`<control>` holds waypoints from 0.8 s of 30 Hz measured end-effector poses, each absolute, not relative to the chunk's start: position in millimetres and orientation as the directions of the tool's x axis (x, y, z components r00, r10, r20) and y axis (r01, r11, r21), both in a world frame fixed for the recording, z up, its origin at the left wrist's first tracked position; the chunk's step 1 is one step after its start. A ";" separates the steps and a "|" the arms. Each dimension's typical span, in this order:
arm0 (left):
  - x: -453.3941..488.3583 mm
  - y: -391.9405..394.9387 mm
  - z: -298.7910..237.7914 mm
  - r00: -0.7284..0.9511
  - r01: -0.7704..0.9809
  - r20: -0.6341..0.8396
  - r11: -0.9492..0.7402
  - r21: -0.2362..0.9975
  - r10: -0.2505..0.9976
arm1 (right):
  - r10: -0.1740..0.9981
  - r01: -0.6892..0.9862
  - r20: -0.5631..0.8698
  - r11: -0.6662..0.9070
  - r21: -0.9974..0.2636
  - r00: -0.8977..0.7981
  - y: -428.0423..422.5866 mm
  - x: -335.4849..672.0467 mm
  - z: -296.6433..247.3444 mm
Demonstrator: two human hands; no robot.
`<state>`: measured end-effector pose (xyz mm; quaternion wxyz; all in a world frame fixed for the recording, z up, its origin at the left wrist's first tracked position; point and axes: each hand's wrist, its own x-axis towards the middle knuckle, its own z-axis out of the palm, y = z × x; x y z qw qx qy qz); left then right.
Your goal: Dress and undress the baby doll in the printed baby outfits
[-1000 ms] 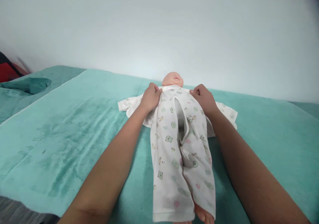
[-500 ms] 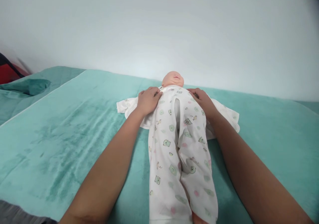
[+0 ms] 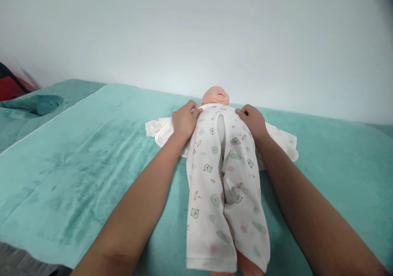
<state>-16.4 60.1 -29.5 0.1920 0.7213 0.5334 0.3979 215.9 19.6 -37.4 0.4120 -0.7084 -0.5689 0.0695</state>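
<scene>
A baby doll [image 3: 215,95] lies on its back on a teal towel [image 3: 92,153], its head toward the wall. White printed baby pants [image 3: 224,186] are laid over its body, waistband near the neck. My left hand [image 3: 184,120] pinches the waistband at the doll's left shoulder side. My right hand [image 3: 253,120] grips the waistband on the other side, fingers curled. A white top [image 3: 284,143] spreads out under the doll, sleeves to both sides. A bare doll foot [image 3: 245,268] shows below the pant legs.
A white wall rises behind the bed. A dark teal pillow [image 3: 33,104] lies at the far left, with something red and black [image 3: 9,86] behind it. The bed's near edge shows at the bottom left.
Both hands opened flat on the garment half a second ago and have closed on the waistband again, a little farther up toward the doll's neck.
</scene>
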 end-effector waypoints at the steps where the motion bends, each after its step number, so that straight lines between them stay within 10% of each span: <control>1: -16.6 59.2 -30.0 0.135 0.614 0.384 -0.381 0.691 0.913 | 0.866 0.724 0.363 0.000 -0.689 0.345 19.2 215.8 -38.5; 14: -36.8 39.4 -39.9 0.407 0.685 0.521 -0.628 0.369 0.750 | 0.805 0.670 0.556 0.298 -0.680 0.207 -11.3 214.9 -53.8; 24: -41.1 -5.6 -40.2 0.233 0.614 0.305 -0.383 0.690 0.923 | 0.909 0.644 0.204 -0.088 -0.760 0.364 -45.9 210.6 -55.6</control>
